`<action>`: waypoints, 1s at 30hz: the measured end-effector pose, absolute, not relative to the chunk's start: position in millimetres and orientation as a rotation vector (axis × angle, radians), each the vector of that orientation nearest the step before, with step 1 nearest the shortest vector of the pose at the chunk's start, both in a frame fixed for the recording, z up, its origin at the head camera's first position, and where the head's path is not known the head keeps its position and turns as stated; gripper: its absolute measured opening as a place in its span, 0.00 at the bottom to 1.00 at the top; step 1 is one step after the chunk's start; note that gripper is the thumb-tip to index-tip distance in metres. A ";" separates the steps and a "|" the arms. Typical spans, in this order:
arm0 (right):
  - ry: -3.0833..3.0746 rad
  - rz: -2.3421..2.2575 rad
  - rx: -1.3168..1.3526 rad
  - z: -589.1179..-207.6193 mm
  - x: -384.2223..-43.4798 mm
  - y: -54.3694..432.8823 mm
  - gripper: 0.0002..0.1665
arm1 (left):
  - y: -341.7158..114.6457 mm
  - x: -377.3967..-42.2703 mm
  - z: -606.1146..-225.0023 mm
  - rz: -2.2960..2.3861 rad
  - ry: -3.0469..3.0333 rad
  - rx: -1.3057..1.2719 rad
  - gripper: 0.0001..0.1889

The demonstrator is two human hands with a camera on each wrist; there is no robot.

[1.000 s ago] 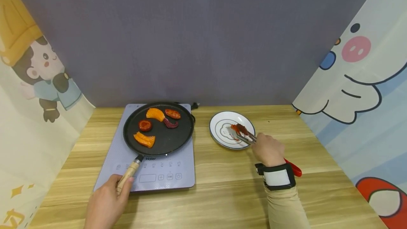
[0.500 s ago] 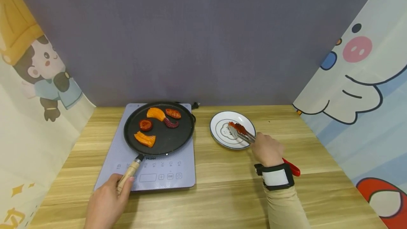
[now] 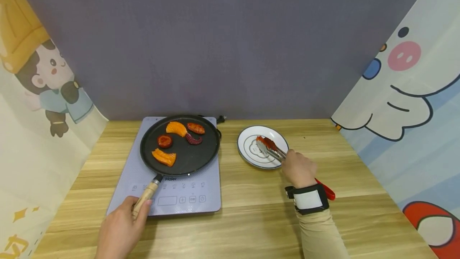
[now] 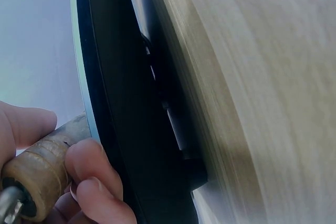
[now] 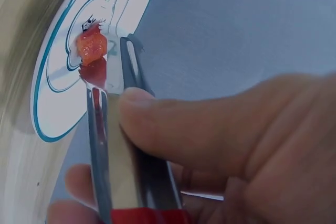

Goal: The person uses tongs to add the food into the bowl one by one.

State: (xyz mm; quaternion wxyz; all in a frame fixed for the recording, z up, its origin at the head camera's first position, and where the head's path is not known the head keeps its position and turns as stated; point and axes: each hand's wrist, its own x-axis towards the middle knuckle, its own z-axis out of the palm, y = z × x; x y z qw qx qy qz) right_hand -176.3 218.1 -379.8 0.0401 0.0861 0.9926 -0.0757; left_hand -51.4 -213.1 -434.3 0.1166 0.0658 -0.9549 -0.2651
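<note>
My left hand (image 3: 122, 224) grips the wooden handle (image 3: 145, 198) of a round black frying pan (image 3: 190, 159). In the left wrist view, fingers and thumb wrap round that handle (image 4: 39, 174). In the pan lie two orange pieces (image 3: 164, 157), a round red slice (image 3: 164, 141), a scored red sausage (image 3: 195, 128) and a purple tentacle (image 3: 193, 139). My right hand (image 3: 299, 169) holds metal tongs (image 3: 274, 154) with a red end, their tips over a white plate (image 3: 246, 156). A red-orange food piece (image 5: 92, 47) is at the tongs' tips on the plate.
Under the pan sits a pale induction cooker (image 3: 212, 195), on a wood-grain table (image 3: 248, 227). A black plug (image 3: 221, 119) lies behind the cooker. A grey panel (image 3: 230, 47) stands at the back, with cartoon-printed curtains (image 3: 424, 103) on both sides.
My right hand has moved slightly left with the tongs. The red-orange piece at their tips has shifted left across the plate. My left hand keeps its hold on the pan handle.
</note>
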 end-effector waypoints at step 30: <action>3.088 -0.334 0.186 -376.0 -175.1 216.5 0.18 | -213.5 -51.9 -433.3 -0.780 -2.820 0.195 0.20</action>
